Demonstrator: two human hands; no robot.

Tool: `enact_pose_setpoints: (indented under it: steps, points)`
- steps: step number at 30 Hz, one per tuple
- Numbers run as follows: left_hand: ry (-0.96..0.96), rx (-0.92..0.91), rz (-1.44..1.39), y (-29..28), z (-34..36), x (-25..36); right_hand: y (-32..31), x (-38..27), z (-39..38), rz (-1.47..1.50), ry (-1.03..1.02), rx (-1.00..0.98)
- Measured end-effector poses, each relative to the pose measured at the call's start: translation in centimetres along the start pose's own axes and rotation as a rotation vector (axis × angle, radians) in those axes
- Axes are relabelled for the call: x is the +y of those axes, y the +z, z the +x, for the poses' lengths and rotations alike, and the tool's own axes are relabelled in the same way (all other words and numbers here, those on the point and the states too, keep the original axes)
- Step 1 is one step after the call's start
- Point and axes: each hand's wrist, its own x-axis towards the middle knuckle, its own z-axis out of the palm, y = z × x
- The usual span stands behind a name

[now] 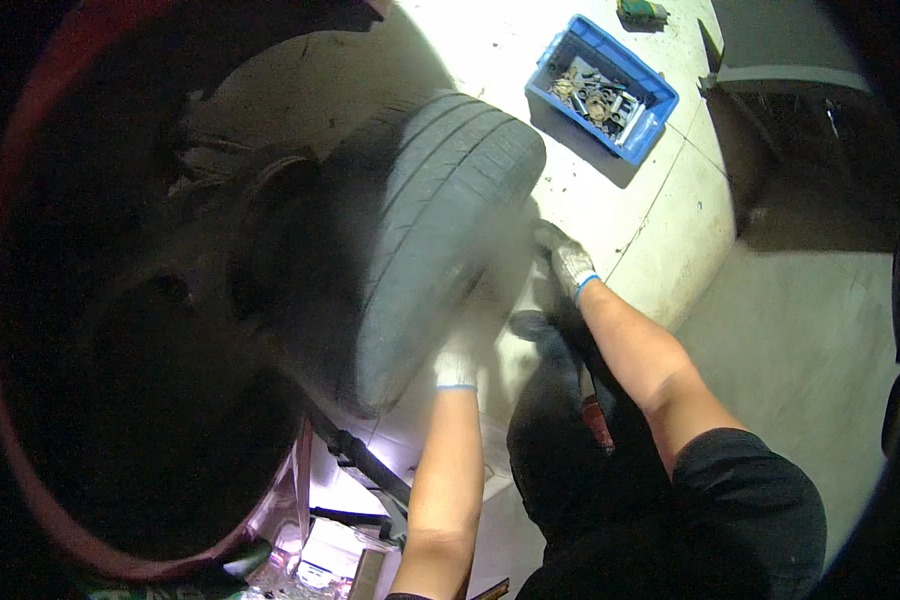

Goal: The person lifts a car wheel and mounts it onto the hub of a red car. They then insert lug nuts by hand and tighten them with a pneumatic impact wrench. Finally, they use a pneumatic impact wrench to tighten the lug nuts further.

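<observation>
Nearest the camera, two bare forearms were seen rising from the lower edge, each ending in a white work glove. The left hand was pressed against the lower tread of the tyre; its grip was blurred, so whether the fingers were clenched or flat could not be told. The right hand was placed at the tyre's right side, touching or just beside the tread; its grip likewise could not be told. The tyre was stood upright on the concrete floor, directly beside the dark wheel arch of a red-bodied vehicle. Farther off, a blue plastic bin holding metal parts was set on the floor, well apart from the tyre.
</observation>
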Motion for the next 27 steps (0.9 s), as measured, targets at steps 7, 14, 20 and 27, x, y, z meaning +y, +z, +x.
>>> enact_pose_setpoints:
  steps: [7, 14, 20, 27]
  points:
    - [-0.024, 0.272, -0.339, 4.5, -0.8, -4.0, 10.6, 7.0, 0.6, -0.378, 0.204, -0.38]
    - [-0.04, 0.408, -0.422, 7.2, -2.6, -6.9, 16.7, 7.7, 2.6, -0.817, -0.073, -0.276]
    - [-0.106, 0.497, -0.502, 8.9, -6.5, -8.4, 18.4, 8.3, 2.5, -0.493, 0.039, -0.222]
    - [-0.218, 0.58, -0.6, 11.5, -11.8, -8.9, 14.6, 9.4, -1.1, 0.352, 0.339, -0.06]
